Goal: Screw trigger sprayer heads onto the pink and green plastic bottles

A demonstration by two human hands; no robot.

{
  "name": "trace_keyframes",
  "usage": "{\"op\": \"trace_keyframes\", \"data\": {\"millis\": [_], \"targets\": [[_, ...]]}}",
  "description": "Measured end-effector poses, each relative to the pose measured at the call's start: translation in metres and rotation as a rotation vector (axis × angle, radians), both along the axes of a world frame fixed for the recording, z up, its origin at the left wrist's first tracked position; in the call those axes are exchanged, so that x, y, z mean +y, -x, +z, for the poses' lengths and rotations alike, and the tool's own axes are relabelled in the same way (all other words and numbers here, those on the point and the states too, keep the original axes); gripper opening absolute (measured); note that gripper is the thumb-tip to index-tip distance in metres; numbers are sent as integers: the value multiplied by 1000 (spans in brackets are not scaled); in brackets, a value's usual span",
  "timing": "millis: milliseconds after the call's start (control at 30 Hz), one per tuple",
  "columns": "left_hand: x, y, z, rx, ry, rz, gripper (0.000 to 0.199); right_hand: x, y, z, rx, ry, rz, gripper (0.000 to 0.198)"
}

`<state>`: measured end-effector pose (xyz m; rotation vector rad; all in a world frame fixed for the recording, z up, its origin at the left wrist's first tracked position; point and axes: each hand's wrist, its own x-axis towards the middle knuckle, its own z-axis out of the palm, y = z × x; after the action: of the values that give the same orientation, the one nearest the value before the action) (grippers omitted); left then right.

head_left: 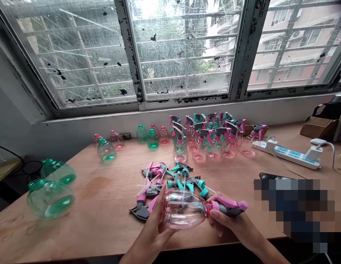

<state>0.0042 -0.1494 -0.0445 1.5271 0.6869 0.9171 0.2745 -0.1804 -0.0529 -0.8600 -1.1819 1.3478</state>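
Note:
A clear pink spray bottle (184,214) lies sideways in the air above the table's front edge. Its base end is gripped by my left hand (156,223). At the neck, my right hand (228,222) has its fingers closed round the pink collar of the spray head (230,208), which sits on the bottle mouth. Through the clear wall a thin tube shows inside. Just beyond the bottle lies a heap of loose pink, teal and grey spray heads (177,176) with thin tubes.
Green bottles without heads (51,200) stand at the left, with more green and pink ones (152,139) by the wall. Many bottles with spray heads (214,143) crowd the back middle. A white power strip (291,156) with cables lies right, near a phone (274,176).

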Motion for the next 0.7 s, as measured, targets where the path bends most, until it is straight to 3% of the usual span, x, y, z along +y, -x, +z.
{"op": "trace_keyframes", "data": {"millis": [167, 333, 500, 700], "targets": [[-2, 1, 4, 34, -11, -4, 125, 0, -1, -1, -3, 33, -17, 33], [-6, 1, 10, 12, 17, -53, 113, 2, 0, -2, 19, 46, -59, 36], [-6, 2, 3, 11, -35, -59, 96, 2, 0, -1, 21, -4, -31, 28], [-5, 4, 4, 21, -61, -96, 110, 1, 1, 4, 18, -11, 5, 27]]}}
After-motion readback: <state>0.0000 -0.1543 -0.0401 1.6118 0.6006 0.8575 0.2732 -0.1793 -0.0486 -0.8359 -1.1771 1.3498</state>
